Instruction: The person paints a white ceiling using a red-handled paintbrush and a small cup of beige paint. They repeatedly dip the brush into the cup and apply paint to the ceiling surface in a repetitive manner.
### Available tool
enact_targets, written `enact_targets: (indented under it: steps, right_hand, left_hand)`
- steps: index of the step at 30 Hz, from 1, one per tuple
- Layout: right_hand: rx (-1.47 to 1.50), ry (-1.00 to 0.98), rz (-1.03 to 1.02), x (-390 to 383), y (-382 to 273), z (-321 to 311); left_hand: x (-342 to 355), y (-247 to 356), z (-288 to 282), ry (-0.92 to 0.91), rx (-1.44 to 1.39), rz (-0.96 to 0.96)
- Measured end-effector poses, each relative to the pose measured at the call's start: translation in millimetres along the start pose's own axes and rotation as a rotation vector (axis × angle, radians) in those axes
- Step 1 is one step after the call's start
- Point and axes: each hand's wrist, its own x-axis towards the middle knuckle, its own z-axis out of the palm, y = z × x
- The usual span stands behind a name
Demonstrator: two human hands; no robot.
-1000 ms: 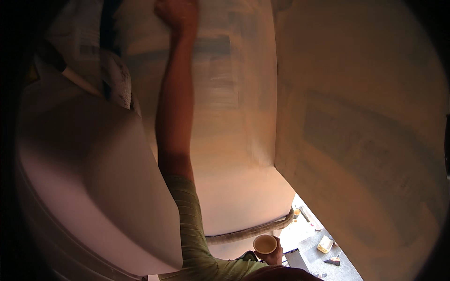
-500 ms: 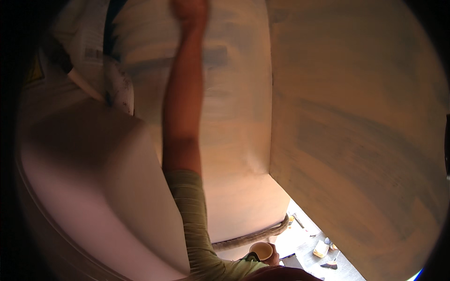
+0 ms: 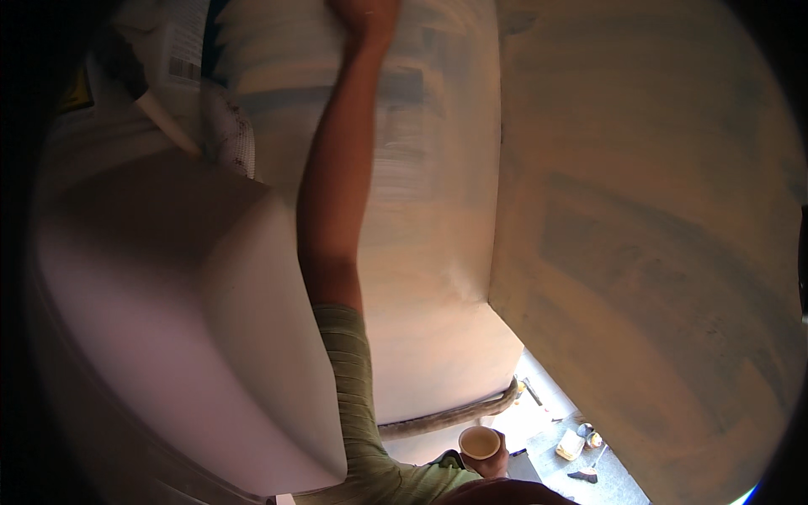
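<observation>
Holding a round, cream-coloured, open cup (image 3: 480, 442), the right hand (image 3: 498, 463) is curled round its side, low in the head view. The left hand (image 3: 370, 15) is raised high at the upper edge, partly cut off, so I cannot tell how far its fingers are open or whether they hold anything. Behind the left hand and its forearm stands a beige panel (image 3: 438, 244) smeared with grey. Below and left of that hand is a smooth, pale, rounded shell (image 3: 278, 320). Beyond the right hand, to its right, lies a dark-bristled brush (image 3: 583, 476) near a pale yellow block (image 3: 570, 445).
</observation>
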Motion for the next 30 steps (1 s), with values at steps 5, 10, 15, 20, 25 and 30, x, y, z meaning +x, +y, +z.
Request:
enact_targets:
  steps: [5,10,15,20,25,30]
  right_hand:
    - [0.008,-0.056,0.020,5.4,-17.0,-5.8]
    - [0.008,-0.059,0.024,0.6,-21.1,2.2]
    - [0.068,-0.061,0.095,-8.5,-16.3,6.8]
    - [0.076,-0.024,0.077,-12.1,-6.5,-1.6]
    - [0.034,-0.009,0.095,-7.2,-5.0,-5.7]
    - [0.096,0.037,0.121,-5.7,-5.0,-10.7]
  left_hand:
    - [26.8,-82.1,-58.1,0.107,0.158,0.252]
    - [27.6,-127.8,-68.2,0.133,0.489,0.241]
    - [-18.8,-75.4,-36.9,-0.025,0.272,0.310]
    - [-110.4,34.3,33.3,-0.406,0.046,0.061]
    - [-123.9,90.7,33.7,-0.398,-0.192,-0.092]
    - [-86.9,23.1,-9.1,-0.215,-0.033,-0.111]
